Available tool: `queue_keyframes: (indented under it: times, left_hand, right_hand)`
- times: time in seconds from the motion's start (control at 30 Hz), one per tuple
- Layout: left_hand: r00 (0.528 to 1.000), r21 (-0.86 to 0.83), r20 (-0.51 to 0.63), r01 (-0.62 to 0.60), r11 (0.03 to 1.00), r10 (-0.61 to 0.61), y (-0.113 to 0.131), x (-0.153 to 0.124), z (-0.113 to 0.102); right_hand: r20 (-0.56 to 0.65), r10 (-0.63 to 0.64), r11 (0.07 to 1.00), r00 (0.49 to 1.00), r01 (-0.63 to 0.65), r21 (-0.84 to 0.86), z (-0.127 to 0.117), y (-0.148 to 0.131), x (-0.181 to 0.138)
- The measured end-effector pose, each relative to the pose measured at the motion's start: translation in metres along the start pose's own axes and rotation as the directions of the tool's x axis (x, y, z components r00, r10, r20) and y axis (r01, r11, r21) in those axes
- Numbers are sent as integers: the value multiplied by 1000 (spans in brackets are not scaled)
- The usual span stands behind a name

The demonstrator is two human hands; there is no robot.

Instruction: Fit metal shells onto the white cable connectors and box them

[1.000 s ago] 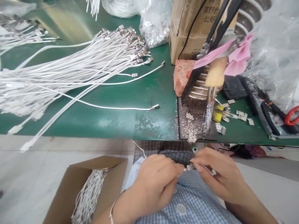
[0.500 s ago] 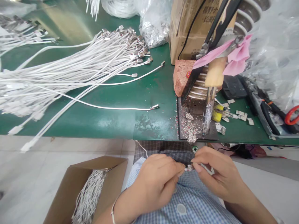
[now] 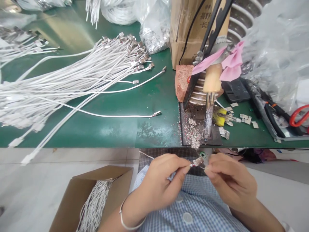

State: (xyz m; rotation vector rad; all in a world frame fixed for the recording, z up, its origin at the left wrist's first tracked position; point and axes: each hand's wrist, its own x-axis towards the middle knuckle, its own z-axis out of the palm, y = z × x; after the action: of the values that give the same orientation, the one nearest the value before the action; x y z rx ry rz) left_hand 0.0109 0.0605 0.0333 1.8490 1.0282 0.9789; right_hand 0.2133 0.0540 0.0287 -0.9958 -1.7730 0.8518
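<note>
My left hand [image 3: 161, 183] is closed in a pinch on a white wire with a small metal terminal [image 3: 197, 162] at its tip, held in front of my checked shirt below the table edge. My right hand [image 3: 230, 180] is closed too, its fingertips pinched right beside the terminal on something thin that I cannot make out. A soldering iron [image 3: 209, 96] with a wooden handle rests tip-down on a stand just above my hands, over a patch of solder crumbs [image 3: 193, 135].
A large bundle of white wires with terminals [image 3: 72, 80] spreads over the green table [image 3: 125, 129]. A cardboard box of wires [image 3: 91, 203] stands at lower left. Loose terminals [image 3: 243, 119], pliers [image 3: 272, 109], red scissors [image 3: 298, 116] and plastic bags lie right.
Both hands have risen slightly toward the table edge. The terminal now shows clearly between the fingertips, tilted upward. The view has shifted a little.
</note>
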Motion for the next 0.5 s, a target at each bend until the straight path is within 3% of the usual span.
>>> queue_keyframes:
  times: [0.2,0.33,0.5]
  left_hand:
    - [1000,5,4,2,1000,-2,3,8,0]
    - [1000,12,13,1,1000,-1,4,13,0]
    - [1000,1,10,6,1000,-6,4,22,2]
  right_hand:
    - [-61,88,996,994,-87,27,4,5,0]
    - [-133,0,1000,991,2,14,3,6,5]
    - [-136,-54,999,989,52,-15,3,7,10]
